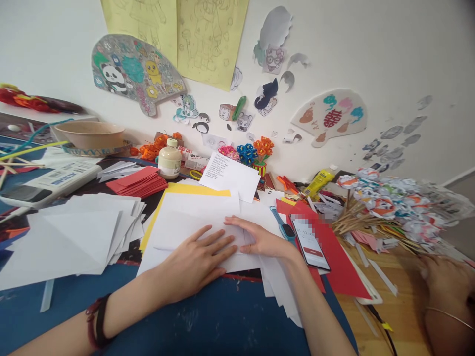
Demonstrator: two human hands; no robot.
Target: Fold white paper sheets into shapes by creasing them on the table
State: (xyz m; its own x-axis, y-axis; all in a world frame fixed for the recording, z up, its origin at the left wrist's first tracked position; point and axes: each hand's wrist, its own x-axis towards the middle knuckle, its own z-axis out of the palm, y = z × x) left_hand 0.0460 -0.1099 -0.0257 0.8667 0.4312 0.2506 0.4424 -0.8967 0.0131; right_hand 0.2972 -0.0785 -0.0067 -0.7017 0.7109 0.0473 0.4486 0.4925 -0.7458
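Note:
My left hand (pixel 204 254) lies flat with its fingers spread on a folded white sheet of paper (pixel 185 210). At the right end of that sheet, my right hand (pixel 261 240) rests with its thumb and forefinger apart. Its other fingers are partly hidden. Beneath the folded sheet lie more white paper and a yellow sheet (pixel 174 188). Loose white sheets (pixel 282 291) stick out under my right forearm. A handwritten white card (pixel 233 178) leans just beyond my hands.
Left are stacked white papers (pixel 70 237), red slips (pixel 139 183) and a glue bottle (pixel 169 160). Right are a blue watch (pixel 284 225), a phone (pixel 309 242), red paper (pixel 345 267) and paper flowers on sticks (pixel 386 202). Another person's hand (pixel 445 274) rests at far right.

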